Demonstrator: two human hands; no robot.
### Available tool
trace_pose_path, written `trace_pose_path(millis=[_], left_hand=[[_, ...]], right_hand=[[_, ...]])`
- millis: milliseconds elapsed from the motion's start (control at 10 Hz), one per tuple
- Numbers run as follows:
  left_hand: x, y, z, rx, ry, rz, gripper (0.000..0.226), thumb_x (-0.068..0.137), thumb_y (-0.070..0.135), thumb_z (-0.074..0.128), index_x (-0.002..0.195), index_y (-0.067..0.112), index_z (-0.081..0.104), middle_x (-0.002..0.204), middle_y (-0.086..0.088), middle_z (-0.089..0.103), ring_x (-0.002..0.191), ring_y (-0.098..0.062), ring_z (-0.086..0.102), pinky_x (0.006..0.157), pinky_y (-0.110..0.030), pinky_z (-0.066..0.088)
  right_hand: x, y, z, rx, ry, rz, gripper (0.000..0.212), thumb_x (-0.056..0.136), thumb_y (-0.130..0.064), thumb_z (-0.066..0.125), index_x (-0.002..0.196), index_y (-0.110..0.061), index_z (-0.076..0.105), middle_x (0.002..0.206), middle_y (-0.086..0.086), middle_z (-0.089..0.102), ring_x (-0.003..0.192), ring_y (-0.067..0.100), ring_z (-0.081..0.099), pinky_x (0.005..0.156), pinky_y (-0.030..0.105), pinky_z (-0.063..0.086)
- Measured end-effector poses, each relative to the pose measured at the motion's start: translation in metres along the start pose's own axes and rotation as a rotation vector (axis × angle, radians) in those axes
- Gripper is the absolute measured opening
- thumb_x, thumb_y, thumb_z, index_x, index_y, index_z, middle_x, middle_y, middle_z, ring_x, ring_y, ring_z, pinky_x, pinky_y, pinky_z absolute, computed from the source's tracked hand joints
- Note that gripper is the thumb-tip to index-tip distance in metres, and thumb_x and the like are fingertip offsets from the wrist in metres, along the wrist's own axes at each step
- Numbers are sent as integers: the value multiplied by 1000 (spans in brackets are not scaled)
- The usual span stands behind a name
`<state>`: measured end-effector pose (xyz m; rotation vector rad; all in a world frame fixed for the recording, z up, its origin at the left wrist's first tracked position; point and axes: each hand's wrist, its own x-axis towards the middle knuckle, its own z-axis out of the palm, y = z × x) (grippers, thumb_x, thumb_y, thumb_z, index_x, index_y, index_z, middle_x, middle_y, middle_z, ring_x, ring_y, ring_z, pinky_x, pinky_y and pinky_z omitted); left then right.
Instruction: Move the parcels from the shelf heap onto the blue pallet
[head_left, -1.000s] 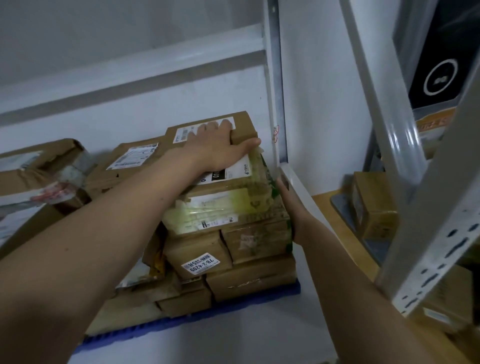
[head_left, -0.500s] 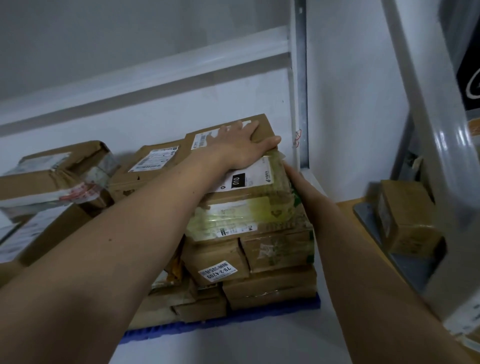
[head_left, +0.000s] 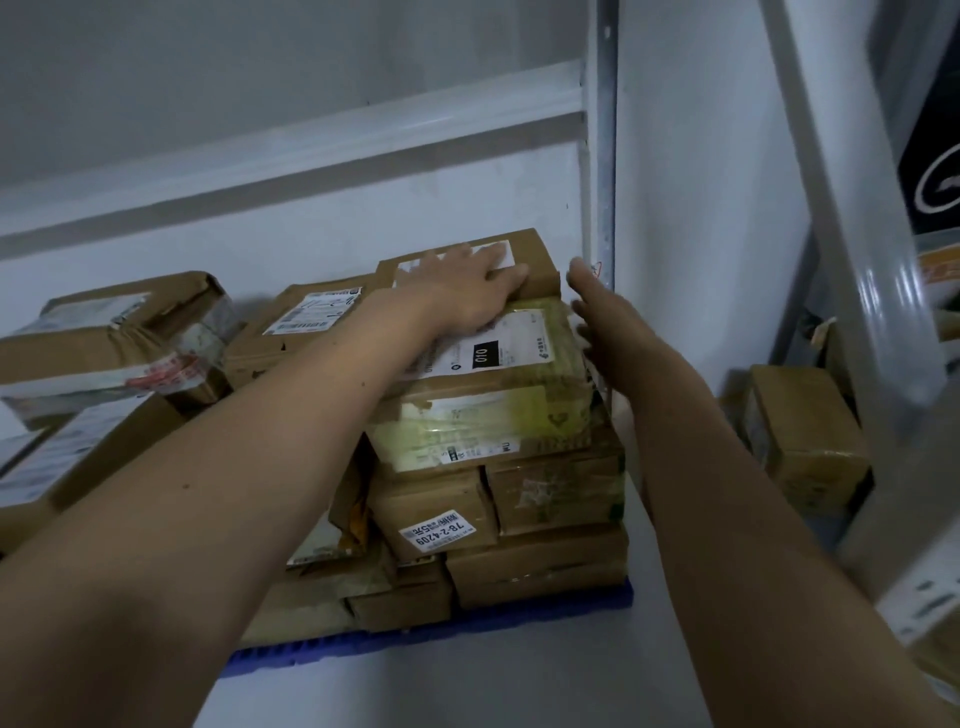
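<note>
Left hand (head_left: 470, 293) flat, fingers straight, pressing top parcel (head_left: 483, 332) to steady the stack on pallet (head_left: 426, 631); right hand (head_left: 597, 312) open beside it, squaring the edge.

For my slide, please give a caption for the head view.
Left hand rests flat on the top parcel stacked on the blue pallet; right hand open beside it.
</note>
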<state>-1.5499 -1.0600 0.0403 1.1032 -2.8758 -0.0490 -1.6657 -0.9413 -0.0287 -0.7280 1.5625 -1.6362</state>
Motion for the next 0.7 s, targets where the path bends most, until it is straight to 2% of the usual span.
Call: trace_pose_path(millis=[100, 300, 400, 500, 600, 700], left_hand=[[-7, -14, 5, 47, -48, -19, 66, 91, 71, 13, 151, 44, 4, 162, 1, 3, 148, -31, 1, 116, -58, 5], [-24, -14, 10, 85, -1, -30, 65, 93, 68, 12, 151, 42, -1, 162, 2, -2, 148, -31, -2, 116, -57, 1], [-23, -13, 13, 73, 25, -37, 64, 93, 67, 12, 151, 42, 1, 162, 2, 0, 148, -31, -1, 117, -56, 1], [-23, -13, 12, 50, 23, -42, 65, 93, 68, 13, 152, 41, 2, 162, 1, 0, 148, -31, -1, 117, -56, 2], [-34, -16, 6, 35, -15, -35, 67, 93, 68, 16, 152, 39, 6, 162, -1, 6, 148, -30, 4, 117, -56, 6], [-53, -29, -11, -3, 129, -22, 61, 95, 62, 30, 144, 28, 36, 148, -5, 40, 134, -28, 38, 102, -43, 37]], right_hand=[[-7, -10, 9, 70, -94, 32, 43, 95, -60, 38, 109, -28, 61, 101, 0, 72, 86, 14, 71, 68, 26, 54], [-9, -8, 19, 33, -115, 49, 50, 95, -58, 39, 131, -26, 51, 105, 4, 71, 87, 17, 71, 63, 27, 57], [-11, -11, 21, 12, -128, 30, 53, 95, -57, 41, 138, -25, 45, 115, 7, 67, 95, 19, 69, 64, 27, 57], [-5, -10, 18, -36, -142, 32, 55, 95, -55, 43, 139, -22, 43, 120, 9, 64, 102, 22, 67, 72, 29, 57], [-5, -19, 20, -286, 6, 20, 64, 93, -58, 43, 141, -16, 39, 130, 11, 57, 116, 28, 59, 90, 37, 51], [-19, -37, 33, -659, 256, -168, 60, 96, -44, 46, 144, -10, 34, 139, 11, 48, 120, 28, 52, 85, 34, 43]])
